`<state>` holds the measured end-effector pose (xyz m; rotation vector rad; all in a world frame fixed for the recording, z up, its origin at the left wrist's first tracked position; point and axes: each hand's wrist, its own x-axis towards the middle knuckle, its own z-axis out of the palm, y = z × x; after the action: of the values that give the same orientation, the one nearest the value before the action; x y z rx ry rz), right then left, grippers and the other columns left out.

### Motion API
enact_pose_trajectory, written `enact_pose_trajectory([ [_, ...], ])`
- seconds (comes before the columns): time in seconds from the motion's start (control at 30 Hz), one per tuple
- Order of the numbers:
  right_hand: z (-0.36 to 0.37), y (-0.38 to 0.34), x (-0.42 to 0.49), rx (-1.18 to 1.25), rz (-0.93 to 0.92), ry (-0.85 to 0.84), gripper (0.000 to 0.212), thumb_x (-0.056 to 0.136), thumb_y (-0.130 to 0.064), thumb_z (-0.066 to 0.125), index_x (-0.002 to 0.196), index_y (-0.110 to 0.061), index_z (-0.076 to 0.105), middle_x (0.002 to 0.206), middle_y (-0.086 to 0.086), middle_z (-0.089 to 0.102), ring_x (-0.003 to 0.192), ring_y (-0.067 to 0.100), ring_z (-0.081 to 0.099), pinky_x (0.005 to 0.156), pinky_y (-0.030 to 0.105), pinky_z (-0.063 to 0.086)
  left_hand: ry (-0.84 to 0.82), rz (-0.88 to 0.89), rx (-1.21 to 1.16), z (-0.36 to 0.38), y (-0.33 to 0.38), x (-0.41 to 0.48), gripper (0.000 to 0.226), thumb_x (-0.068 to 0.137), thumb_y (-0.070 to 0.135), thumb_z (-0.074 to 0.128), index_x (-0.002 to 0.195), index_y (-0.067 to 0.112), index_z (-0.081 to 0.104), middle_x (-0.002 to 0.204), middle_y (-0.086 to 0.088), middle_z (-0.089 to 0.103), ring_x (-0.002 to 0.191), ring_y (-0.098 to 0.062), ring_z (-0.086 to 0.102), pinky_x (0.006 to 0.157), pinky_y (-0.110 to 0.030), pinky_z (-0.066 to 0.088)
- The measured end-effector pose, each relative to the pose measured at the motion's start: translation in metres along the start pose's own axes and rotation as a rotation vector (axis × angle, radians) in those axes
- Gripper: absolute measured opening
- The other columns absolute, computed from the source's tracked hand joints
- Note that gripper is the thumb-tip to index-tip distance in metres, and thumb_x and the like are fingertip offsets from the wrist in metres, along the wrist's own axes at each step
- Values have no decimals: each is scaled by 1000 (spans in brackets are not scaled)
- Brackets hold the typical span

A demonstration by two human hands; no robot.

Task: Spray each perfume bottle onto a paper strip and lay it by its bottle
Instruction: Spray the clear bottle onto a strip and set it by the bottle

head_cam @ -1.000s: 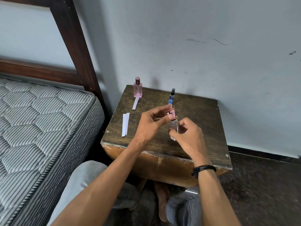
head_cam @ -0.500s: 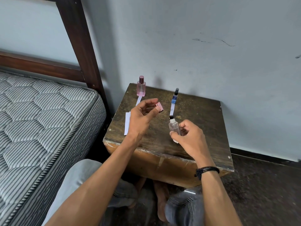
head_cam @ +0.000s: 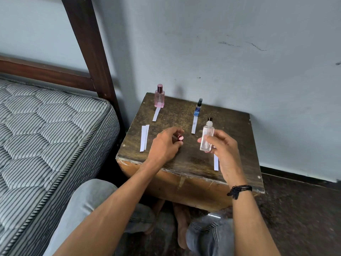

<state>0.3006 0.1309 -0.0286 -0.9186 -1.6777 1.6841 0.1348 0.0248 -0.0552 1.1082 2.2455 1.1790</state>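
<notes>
Clear bottle (head_cam: 207, 139): upright, lifted off the table (head_cam: 193, 163), bare nozzle on top, long axis near vertical.
Right hand (head_cam: 223, 150): fingers and thumb wrapped round the bottle's body, gripping firm.
Left hand (head_cam: 166, 145): just left of the bottle, pinching the pink cap (head_cam: 180, 138), low over the wood.
Nearest strip (head_cam: 216, 163): right below the right hand, running near-to-far, top end hidden behind the palm; lying or held, can't tell.
Spare strips (head_cam: 144, 138): flat by the left edge, on the left hand's side, lengthwise near-to-far.
Looking done: pink bottle (head_cam: 159, 97) and blue bottle (head_cam: 198, 108), each with paper in front.
Next, likely: cap down, paper up to the nozzle; left hand nearer the spares.
</notes>
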Motion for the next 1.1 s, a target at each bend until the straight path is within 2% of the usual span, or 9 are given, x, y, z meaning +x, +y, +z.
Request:
enact_pose_trajectory([
  [0.1,-2,-3,0,66,12,-28,21,87,-31,69,103,-22,80,98,11,80,96,21,75,77,35,57,-12,-5,29,0,-1,0,31,86,17,73,112,32,66,100,14,69,91,-3,66,89,-37,56],
  [0.2,-2,-4,0,92,30,-30,24,89,-30,64,105,-23,81,99,11,80,97,19,74,78,32,56,-17,-7,35,1,-3,-1,31,86,17,73,112,33,66,100,15,68,91,-3,65,88,-36,56],
  [0.37,-2,-7,0,114,23,13,27,86,-30,66,108,-23,78,97,10,80,94,20,75,76,35,54,-13,-9,42,2,-4,0,32,85,18,73,111,34,66,97,17,69,92,-2,66,87,-34,55],
  [0.53,-11,-5,0,137,23,118,40,85,-19,79,121,-37,72,107,-6,78,90,20,74,69,34,56,-22,13,54,1,-5,1,34,85,18,74,115,32,66,104,14,69,97,-5,65,90,-34,54],
  [0.63,-21,-7,0,255,47,93,55,80,-23,84,129,-43,68,110,-4,78,89,18,72,62,26,56,38,145,99,2,-2,-2,35,85,17,74,118,27,66,117,8,64,111,-12,55,99,-29,45],
  [0.73,-24,-8,1,262,67,83,52,86,-18,77,131,-44,67,107,-5,76,80,15,65,54,22,49,191,370,90,14,11,-12,25,87,16,72,112,23,69,115,6,64,111,-10,48,99,-17,35],
  [0.8,-24,-6,3,268,79,67,48,90,-16,70,129,-43,68,109,-3,72,73,12,60,53,22,44,140,471,57,28,18,-20,22,90,16,70,111,20,69,111,6,66,107,-5,50,97,-20,41],
  [0.9,-24,-4,4,322,95,23,45,91,-18,60,130,-38,69,106,2,63,64,7,52,49,20,40,-35,498,64,48,16,-30,27,91,16,68,118,15,67,115,1,65,108,-12,55,97,-28,46],
  [1.1,-25,-4,5,458,135,-16,55,85,-23,56,139,-25,63,69,-2,50,52,8,37,41,19,28,-132,451,114,57,12,-31,35,90,17,67,124,12,66,118,-3,64,111,-21,56,101,-38,46],
])
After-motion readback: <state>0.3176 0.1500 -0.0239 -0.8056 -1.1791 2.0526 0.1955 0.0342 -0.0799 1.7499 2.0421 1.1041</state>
